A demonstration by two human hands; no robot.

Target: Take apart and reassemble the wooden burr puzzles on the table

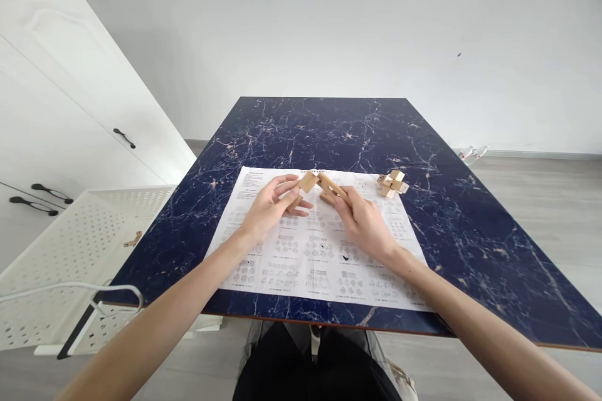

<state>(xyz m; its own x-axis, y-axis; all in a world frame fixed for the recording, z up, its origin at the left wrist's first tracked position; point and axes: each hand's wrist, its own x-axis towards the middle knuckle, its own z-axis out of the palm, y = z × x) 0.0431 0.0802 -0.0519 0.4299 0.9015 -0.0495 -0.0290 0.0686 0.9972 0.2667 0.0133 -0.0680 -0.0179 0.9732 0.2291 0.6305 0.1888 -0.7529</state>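
Note:
My left hand [275,202] grips a light wooden puzzle piece [308,182] between thumb and fingers, its squared end pointing up and right. Another bit of wood [294,203] shows under the left thumb; whether it is a separate piece I cannot tell. My right hand [360,216] pinches a notched wooden puzzle piece [333,189], its tip close to or touching the left one. Just below it a further wooden piece [328,199] is partly hidden by the right fingers. Under both hands lies a printed instruction sheet [277,272] with rows of small diagrams.
An assembled wooden cross-shaped puzzle [393,184] rests at the sheet's upper right corner. The dark blue marbled table [324,131] reaches back to the wall. At left are a white perforated rack [94,244] with a small wooden piece [133,239], a white cable [70,287] and a white cabinet [70,94].

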